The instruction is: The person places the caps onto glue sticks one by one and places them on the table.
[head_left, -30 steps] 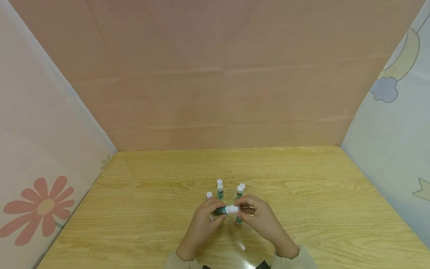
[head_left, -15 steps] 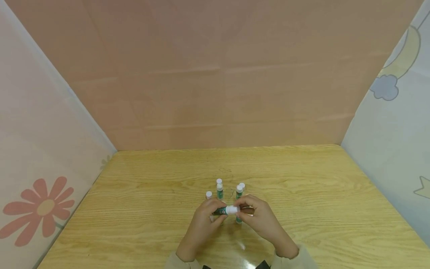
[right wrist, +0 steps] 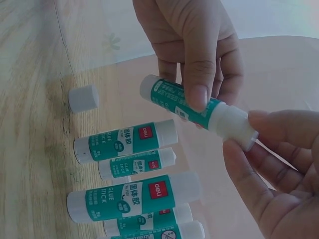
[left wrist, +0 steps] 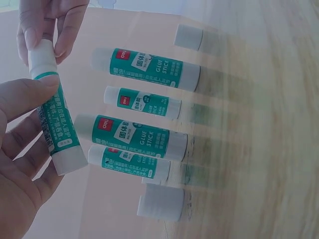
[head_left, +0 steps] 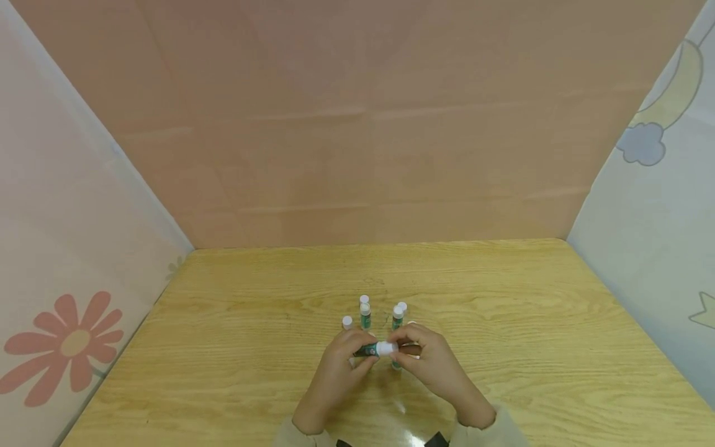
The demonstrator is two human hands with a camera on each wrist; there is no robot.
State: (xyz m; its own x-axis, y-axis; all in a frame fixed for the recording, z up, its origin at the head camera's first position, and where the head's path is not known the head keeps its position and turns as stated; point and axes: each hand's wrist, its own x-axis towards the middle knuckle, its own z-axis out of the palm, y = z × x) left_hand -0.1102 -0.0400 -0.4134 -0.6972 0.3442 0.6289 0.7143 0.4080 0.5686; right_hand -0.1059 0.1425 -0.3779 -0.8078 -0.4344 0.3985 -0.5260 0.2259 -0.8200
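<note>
Between my two hands a green-labelled glue stick (head_left: 367, 350) is held level above the table. My left hand (head_left: 337, 366) grips its body, thumb on the label, as the left wrist view shows. The fingertips and thumb of my right hand (head_left: 436, 360) pinch its white end, a cap (right wrist: 239, 130); how far the cap sits on the stick I cannot tell. Around and beneath the hands, several more glue sticks stand upright, among them one large glue stick (left wrist: 139, 134) and one slimmer glue stick (left wrist: 142, 102). The hands partly hide this group in the head view.
Loose white caps stand on the wooden table (head_left: 251, 347) beside the sticks, one cap (left wrist: 188, 37) at one end of the group and another cap (left wrist: 162, 201) at the other. A brownish-pink sheet (head_left: 363, 155) rises behind the table, with patterned sheets at both sides.
Both hands stay in nearly the same place, still holding the glue stick. Its white end looks slightly shorter between the hands than a second ago. The standing sticks have not moved.
</note>
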